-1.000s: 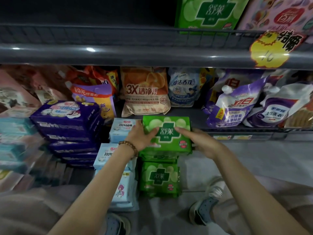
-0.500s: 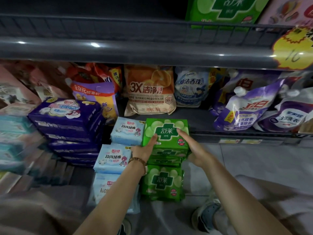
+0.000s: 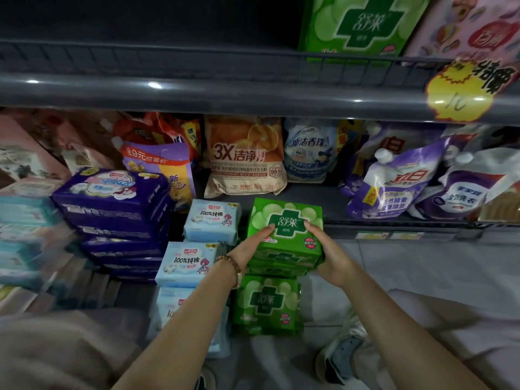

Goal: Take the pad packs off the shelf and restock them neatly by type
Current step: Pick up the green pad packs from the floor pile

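A: Dim shop aisle; grey shelf rail (image 3: 253,91) across the upper frame, pale floor tiles (image 3: 422,263) at right. Position of the load?

B: Centre of frame. Small stack of green pad packs (image 3: 287,229), clamped from both sides. Grip: left hand (image 3: 247,249) at the left edge, thumb laid over the top face, other fingers hidden behind the stack; right hand (image 3: 329,257) at the right edge, thumb on top, fingers curled round the side. Both grasping, neither released.

A: Support beneath?

B: Cannot tell. Directly below in the frame, a second green pack (image 3: 267,302); contact or gap not resolvable.

A: Failure modes?

B: Probably three. First, slippage between layers: glossy film, several packs pinched only at the sides, likely to shear and shed the lowest on any slackening of the squeeze. Second, knock-on contact: just beside the left hand, light blue packs (image 3: 212,220) in a stepped, uneven column, liable to topple under a brush from the wrist or bead bracelet (image 3: 229,263). Third, mis-sorting: at centre left, purple packs (image 3: 112,192); at right, detergent pouches (image 3: 394,187). Keep green with green only.

A: Precaution?

B: Support from underneath, lower squarely, align edges before letting go.
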`<state>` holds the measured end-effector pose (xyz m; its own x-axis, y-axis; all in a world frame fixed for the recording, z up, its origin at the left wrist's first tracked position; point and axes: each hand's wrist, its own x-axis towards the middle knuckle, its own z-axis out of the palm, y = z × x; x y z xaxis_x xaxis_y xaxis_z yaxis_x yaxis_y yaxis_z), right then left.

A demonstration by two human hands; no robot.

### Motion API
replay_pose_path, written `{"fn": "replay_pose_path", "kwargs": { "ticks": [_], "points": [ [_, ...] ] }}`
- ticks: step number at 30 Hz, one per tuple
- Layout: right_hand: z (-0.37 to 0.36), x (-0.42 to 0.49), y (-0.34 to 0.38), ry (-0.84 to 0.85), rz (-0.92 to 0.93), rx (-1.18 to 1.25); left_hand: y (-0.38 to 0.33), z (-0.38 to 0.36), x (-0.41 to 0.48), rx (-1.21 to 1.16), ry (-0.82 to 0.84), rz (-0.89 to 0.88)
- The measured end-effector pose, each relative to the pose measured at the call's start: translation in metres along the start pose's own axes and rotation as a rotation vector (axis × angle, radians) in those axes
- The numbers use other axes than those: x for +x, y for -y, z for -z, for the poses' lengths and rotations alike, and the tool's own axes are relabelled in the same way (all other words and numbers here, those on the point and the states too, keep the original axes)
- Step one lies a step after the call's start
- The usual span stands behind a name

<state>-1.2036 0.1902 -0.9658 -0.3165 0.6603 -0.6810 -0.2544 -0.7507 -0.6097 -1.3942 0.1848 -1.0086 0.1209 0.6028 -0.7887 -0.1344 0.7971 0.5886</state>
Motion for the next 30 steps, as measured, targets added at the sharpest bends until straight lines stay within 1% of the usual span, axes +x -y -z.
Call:
{"fn": "replay_pose_path", "kwargs": {
  "ticks": [1,2,4,6,9,11,13,15,17,19,21,26,28,30],
  "points": [
    [0.001,-0.008,0.002,-0.005,0.033,0.003,-0.005,-0.006,-0.013,0.025,0.013,-0.008],
    [0.001,-0.017,0.005,-0.013,0.075,-0.009,-0.017,-0.02,-0.045,0.054,0.041,-0.049],
    [0.001,-0.035,0.017,-0.031,0.17,-0.061,-0.034,-0.037,-0.083,0.09,0.063,-0.17],
    [-0.003,-0.057,0.035,-0.049,0.279,-0.115,-0.043,-0.044,-0.098,0.132,0.066,-0.272],
    [-0.014,-0.099,0.068,-0.078,0.473,-0.166,-0.067,-0.057,-0.142,0.086,0.155,-0.503],
    [-0.027,-0.133,0.09,-0.081,0.602,-0.2,-0.091,-0.067,-0.154,0.126,0.127,-0.588],
    [-0.037,-0.165,0.11,-0.118,0.71,-0.229,-0.112,-0.072,-0.156,0.133,0.054,-0.616],
    [-0.046,-0.192,0.13,-0.11,0.792,-0.29,-0.119,-0.061,-0.14,0.118,0.146,-0.71],
    [-0.058,-0.21,0.149,-0.07,0.83,-0.386,-0.128,-0.073,-0.162,0.038,0.151,-0.73],
    [-0.068,-0.215,0.162,-0.052,0.843,-0.391,-0.131,-0.095,-0.21,-0.033,0.122,-0.748],
    [-0.075,-0.214,0.169,-0.029,0.871,-0.373,-0.128,-0.095,-0.236,-0.003,0.147,-0.849],
    [-0.081,-0.211,0.179,0.045,0.938,-0.346,-0.149,-0.094,-0.245,0.039,0.121,-0.936],
    [-0.083,-0.2,0.188,0.038,0.947,-0.326,-0.163,-0.095,-0.245,0.053,0.101,-0.973],
    [-0.082,-0.184,0.195,-0.001,0.935,-0.305,-0.176,-0.094,-0.238,0.086,0.083,-0.96]
  ]
}}
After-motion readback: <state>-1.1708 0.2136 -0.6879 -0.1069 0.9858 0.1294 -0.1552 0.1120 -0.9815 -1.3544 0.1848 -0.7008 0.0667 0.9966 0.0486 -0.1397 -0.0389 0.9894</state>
